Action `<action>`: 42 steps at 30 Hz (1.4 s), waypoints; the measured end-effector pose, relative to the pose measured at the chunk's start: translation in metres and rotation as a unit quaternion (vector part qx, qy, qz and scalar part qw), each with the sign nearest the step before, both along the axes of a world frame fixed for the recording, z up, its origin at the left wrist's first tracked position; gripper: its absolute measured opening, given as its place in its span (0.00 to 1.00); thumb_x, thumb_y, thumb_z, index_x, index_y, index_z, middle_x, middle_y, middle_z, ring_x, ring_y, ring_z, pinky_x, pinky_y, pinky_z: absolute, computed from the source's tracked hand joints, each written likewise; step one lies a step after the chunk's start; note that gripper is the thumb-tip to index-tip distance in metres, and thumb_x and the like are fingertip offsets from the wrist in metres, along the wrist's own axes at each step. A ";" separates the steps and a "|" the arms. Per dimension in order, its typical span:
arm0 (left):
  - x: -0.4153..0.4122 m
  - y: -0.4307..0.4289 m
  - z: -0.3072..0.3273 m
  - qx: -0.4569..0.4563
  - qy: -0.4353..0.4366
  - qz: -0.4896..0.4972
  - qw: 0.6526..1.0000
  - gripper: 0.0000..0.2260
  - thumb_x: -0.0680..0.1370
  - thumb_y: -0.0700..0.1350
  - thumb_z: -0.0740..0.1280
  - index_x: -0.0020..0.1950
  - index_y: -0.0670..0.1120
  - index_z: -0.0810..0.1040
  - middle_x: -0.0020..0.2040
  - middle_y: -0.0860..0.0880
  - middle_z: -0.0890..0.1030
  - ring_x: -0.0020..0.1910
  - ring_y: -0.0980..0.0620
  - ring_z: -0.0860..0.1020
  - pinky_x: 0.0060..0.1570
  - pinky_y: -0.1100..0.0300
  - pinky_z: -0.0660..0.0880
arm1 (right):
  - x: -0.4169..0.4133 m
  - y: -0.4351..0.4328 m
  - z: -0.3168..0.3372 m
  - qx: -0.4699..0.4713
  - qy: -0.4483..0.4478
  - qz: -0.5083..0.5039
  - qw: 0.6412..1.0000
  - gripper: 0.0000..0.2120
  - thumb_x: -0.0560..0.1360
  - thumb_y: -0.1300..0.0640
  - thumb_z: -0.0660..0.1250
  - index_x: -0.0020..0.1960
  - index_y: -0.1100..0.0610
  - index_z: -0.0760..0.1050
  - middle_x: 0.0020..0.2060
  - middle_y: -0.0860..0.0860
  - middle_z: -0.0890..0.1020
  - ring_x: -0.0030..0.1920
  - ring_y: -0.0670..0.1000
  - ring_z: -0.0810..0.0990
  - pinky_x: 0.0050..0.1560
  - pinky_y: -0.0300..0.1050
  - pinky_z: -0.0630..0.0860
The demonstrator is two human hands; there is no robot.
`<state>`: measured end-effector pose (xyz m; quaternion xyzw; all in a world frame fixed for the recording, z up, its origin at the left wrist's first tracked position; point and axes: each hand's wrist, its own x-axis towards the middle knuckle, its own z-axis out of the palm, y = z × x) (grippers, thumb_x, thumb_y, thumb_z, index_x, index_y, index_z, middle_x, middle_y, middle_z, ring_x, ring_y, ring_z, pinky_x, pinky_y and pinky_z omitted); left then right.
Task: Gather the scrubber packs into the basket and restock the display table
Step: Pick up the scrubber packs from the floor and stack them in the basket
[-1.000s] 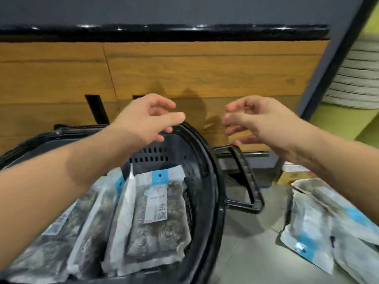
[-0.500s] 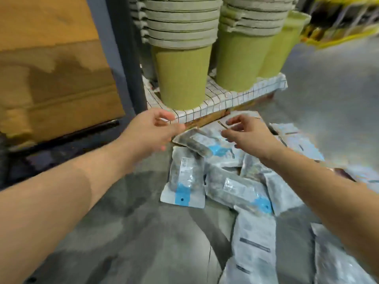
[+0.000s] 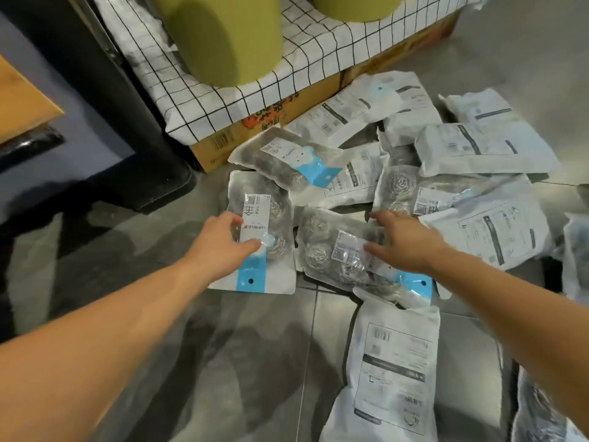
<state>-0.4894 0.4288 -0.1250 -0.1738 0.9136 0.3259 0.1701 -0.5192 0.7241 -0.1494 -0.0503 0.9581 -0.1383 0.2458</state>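
Several scrubber packs lie scattered on the grey floor, clear bags with steel scrubbers, white labels and blue header strips. My left hand (image 3: 223, 244) rests on the leftmost pack (image 3: 274, 218), thumb and fingers spread over its label. My right hand (image 3: 404, 244) lies with fingers apart on the neighbouring pack (image 3: 325, 250). More packs lie face down: one near me (image 3: 392, 371), others further right (image 3: 497, 224) and behind (image 3: 478, 148). The basket is out of view.
A cardboard box (image 3: 287, 122) draped with a checked cloth (image 3: 223, 100) carries green pots (image 3: 229, 36) just behind the packs. A dark post and cabinet base (image 3: 134, 129) stand at the left. Bare grey floor (image 3: 159, 314) lies under my left arm.
The view swung from the basket to the packs on the floor. Both hands dropped from mid-air onto two packs lying side by side.
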 end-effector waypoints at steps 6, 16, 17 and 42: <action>-0.027 -0.003 -0.042 0.018 -0.012 0.106 0.994 0.32 0.75 0.46 0.74 0.75 0.43 0.63 0.68 0.47 0.71 0.59 0.52 0.72 0.49 0.61 0.69 | -0.022 -0.009 -0.016 0.040 0.010 0.071 0.997 0.39 0.72 0.35 0.67 0.76 0.49 0.59 0.71 0.53 0.70 0.70 0.59 0.70 0.67 0.58 0.72; -0.015 -0.011 -0.062 0.101 -0.066 0.218 0.969 0.28 0.66 0.47 0.82 0.62 0.46 0.75 0.57 0.50 0.82 0.53 0.49 0.81 0.42 0.58 0.77 | -0.026 -0.025 -0.018 0.053 -0.036 0.078 0.995 0.42 0.66 0.36 0.75 0.73 0.52 0.64 0.65 0.54 0.70 0.70 0.62 0.67 0.70 0.60 0.66; -0.013 -0.012 -0.055 0.098 -0.065 0.223 0.968 0.28 0.67 0.46 0.81 0.62 0.46 0.74 0.57 0.50 0.81 0.54 0.48 0.81 0.42 0.58 0.76 | -0.024 -0.025 -0.014 0.048 -0.025 0.084 0.995 0.38 0.67 0.37 0.75 0.69 0.52 0.66 0.61 0.54 0.71 0.65 0.60 0.72 0.66 0.58 0.69; 0.211 -0.311 0.392 0.005 0.259 0.163 0.952 0.25 0.63 0.63 0.79 0.55 0.55 0.79 0.49 0.52 0.86 0.46 0.46 0.85 0.49 0.44 0.82 | 0.074 -0.302 0.386 -0.190 0.406 0.204 0.871 0.32 0.62 0.39 0.77 0.60 0.44 0.66 0.49 0.56 0.84 0.49 0.61 0.82 0.49 0.59 0.79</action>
